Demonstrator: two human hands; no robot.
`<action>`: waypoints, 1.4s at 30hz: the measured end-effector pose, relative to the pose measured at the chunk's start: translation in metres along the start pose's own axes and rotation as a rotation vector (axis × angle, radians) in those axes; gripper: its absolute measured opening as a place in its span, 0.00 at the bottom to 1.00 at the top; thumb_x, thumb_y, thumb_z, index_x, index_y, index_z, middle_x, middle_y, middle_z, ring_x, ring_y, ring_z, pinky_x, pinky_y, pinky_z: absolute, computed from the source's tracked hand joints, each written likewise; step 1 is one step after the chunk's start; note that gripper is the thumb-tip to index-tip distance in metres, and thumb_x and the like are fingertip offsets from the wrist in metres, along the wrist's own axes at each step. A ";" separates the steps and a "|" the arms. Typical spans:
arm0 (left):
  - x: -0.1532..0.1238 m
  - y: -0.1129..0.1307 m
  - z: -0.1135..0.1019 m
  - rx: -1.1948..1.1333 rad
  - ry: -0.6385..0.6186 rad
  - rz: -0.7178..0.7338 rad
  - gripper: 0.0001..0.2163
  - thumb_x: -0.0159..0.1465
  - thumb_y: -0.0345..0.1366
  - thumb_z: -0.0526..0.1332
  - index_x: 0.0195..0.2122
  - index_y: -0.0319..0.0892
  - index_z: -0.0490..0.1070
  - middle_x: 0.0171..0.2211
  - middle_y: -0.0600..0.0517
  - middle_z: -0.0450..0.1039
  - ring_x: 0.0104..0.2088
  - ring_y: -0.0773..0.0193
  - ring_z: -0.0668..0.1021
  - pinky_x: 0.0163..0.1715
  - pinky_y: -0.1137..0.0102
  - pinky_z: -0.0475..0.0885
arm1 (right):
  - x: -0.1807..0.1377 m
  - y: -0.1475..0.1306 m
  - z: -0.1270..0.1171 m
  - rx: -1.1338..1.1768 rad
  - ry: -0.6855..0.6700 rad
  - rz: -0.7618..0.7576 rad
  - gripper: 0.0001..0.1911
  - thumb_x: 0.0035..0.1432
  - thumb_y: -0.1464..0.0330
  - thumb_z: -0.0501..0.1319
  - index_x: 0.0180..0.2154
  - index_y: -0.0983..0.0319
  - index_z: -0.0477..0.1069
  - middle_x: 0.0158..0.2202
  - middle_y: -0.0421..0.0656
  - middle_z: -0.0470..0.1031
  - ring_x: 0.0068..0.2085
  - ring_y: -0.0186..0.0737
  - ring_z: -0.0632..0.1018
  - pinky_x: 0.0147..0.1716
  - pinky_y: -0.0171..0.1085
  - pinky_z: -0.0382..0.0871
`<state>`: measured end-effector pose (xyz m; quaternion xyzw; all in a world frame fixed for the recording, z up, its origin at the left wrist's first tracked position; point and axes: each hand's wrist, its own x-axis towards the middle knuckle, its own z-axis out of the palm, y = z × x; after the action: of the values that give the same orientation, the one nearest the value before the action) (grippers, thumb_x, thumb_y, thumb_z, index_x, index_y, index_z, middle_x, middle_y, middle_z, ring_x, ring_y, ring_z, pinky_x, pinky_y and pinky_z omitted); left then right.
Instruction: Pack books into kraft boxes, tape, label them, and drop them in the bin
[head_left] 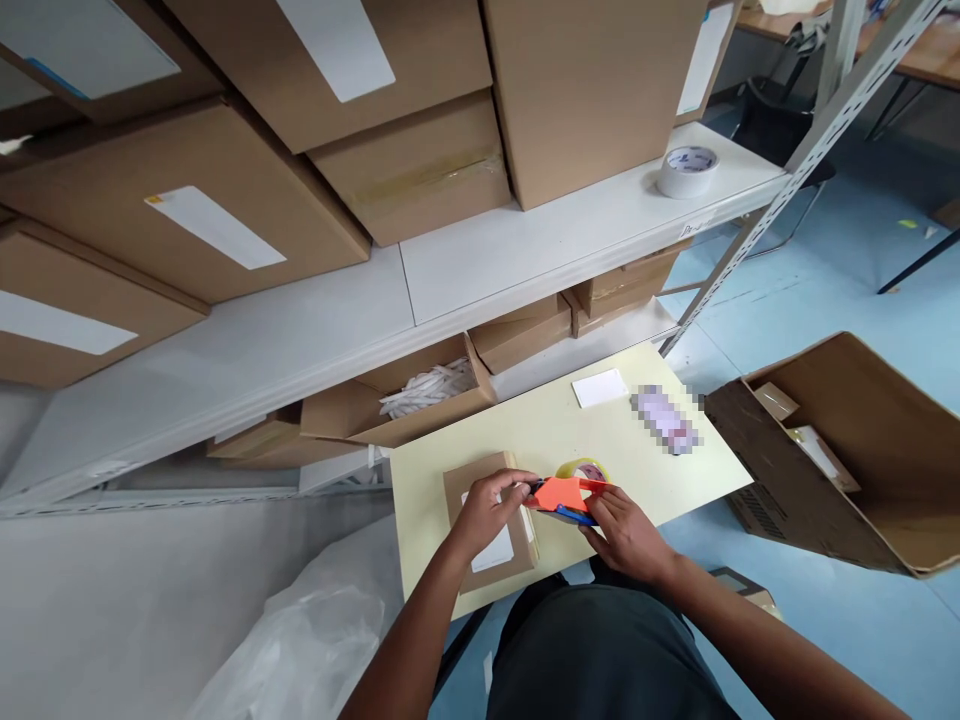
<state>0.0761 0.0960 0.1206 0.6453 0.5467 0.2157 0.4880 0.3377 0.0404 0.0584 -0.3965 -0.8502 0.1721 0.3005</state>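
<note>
My left hand [486, 510] and my right hand [628, 530] are both closed on an orange and blue tape dispenser [561, 494], one at each end. It is held just above the small table [427, 452]. Right behind the dispenser, a roll of yellowish tape [589, 467] is partly covered by it. Under my left hand lies a small cardboard box [466, 482] with a white label, which my wrist and fingers partly hide.
A white card [599, 388] and a blurred purple item [666, 418] lie farther back on the table. Shelves with large cartons [592, 90] and a white tape roll [688, 172] stand behind. At right is a big open carton [832, 450]; plastic sheeting [322, 630] lies at left.
</note>
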 end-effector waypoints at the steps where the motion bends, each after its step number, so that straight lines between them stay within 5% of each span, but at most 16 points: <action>1: 0.000 -0.001 0.004 -0.009 -0.012 -0.021 0.13 0.67 0.45 0.59 0.44 0.45 0.80 0.44 0.48 0.83 0.48 0.57 0.81 0.50 0.65 0.74 | -0.004 -0.001 0.000 0.028 -0.009 0.003 0.08 0.67 0.71 0.55 0.48 0.61 0.64 0.36 0.47 0.75 0.40 0.48 0.77 0.47 0.49 0.73; 5: -0.002 -0.010 0.019 0.038 0.051 -0.103 0.15 0.67 0.49 0.58 0.37 0.45 0.78 0.36 0.50 0.82 0.40 0.58 0.81 0.42 0.68 0.74 | -0.020 -0.004 0.004 0.125 -0.099 0.066 0.08 0.68 0.68 0.55 0.47 0.61 0.65 0.39 0.49 0.77 0.42 0.48 0.78 0.49 0.49 0.71; 12: 0.019 -0.011 0.027 0.308 0.127 -0.232 0.14 0.68 0.47 0.54 0.37 0.48 0.77 0.35 0.52 0.82 0.38 0.58 0.81 0.41 0.68 0.72 | -0.026 -0.006 0.011 0.332 -0.283 0.498 0.22 0.59 0.62 0.59 0.54 0.61 0.68 0.40 0.49 0.78 0.40 0.48 0.76 0.41 0.41 0.70; 14: 0.037 -0.009 0.021 0.414 0.124 -0.273 0.14 0.69 0.45 0.53 0.38 0.48 0.77 0.36 0.53 0.82 0.39 0.59 0.81 0.40 0.70 0.71 | -0.025 0.002 0.013 0.381 -0.295 0.600 0.20 0.57 0.61 0.59 0.50 0.61 0.71 0.36 0.46 0.78 0.36 0.45 0.76 0.37 0.39 0.67; 17: 0.073 -0.007 0.013 0.668 0.001 -0.307 0.13 0.69 0.41 0.54 0.38 0.48 0.78 0.37 0.54 0.83 0.39 0.61 0.81 0.38 0.72 0.69 | -0.021 0.017 0.020 0.537 -0.270 0.779 0.13 0.59 0.60 0.58 0.38 0.61 0.74 0.30 0.42 0.76 0.31 0.40 0.74 0.32 0.35 0.63; 21: 0.122 -0.013 0.014 0.918 -0.094 -0.310 0.13 0.67 0.36 0.53 0.39 0.48 0.80 0.41 0.50 0.83 0.42 0.58 0.81 0.39 0.70 0.68 | 0.003 0.039 0.037 0.670 -0.194 1.019 0.22 0.64 0.52 0.55 0.28 0.61 0.71 0.24 0.40 0.72 0.28 0.36 0.71 0.28 0.33 0.60; 26: 0.164 -0.027 0.020 1.081 -0.247 -0.352 0.11 0.62 0.33 0.58 0.33 0.42 0.81 0.37 0.41 0.82 0.42 0.53 0.81 0.39 0.67 0.68 | 0.038 0.062 0.055 0.701 -0.269 1.240 0.26 0.63 0.51 0.59 0.20 0.61 0.67 0.19 0.38 0.66 0.25 0.34 0.68 0.25 0.34 0.55; 34: 0.183 -0.049 0.029 1.200 -0.461 -0.384 0.09 0.59 0.34 0.62 0.36 0.41 0.82 0.41 0.36 0.82 0.44 0.48 0.82 0.43 0.63 0.71 | 0.037 0.073 0.074 0.859 -0.292 1.401 0.26 0.61 0.51 0.61 0.19 0.62 0.69 0.19 0.41 0.70 0.23 0.36 0.70 0.23 0.35 0.58; 42: 0.184 -0.068 0.032 1.224 -0.446 -0.442 0.10 0.57 0.39 0.66 0.37 0.42 0.82 0.44 0.36 0.81 0.47 0.46 0.81 0.44 0.61 0.73 | 0.034 0.067 0.087 0.988 -0.279 1.476 0.23 0.60 0.50 0.63 0.27 0.64 0.76 0.25 0.44 0.78 0.27 0.37 0.76 0.26 0.33 0.66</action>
<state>0.1253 0.2467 0.0008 0.7071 0.5755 -0.3744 0.1691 0.3023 0.1044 -0.0309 -0.6430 -0.2370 0.7139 0.1438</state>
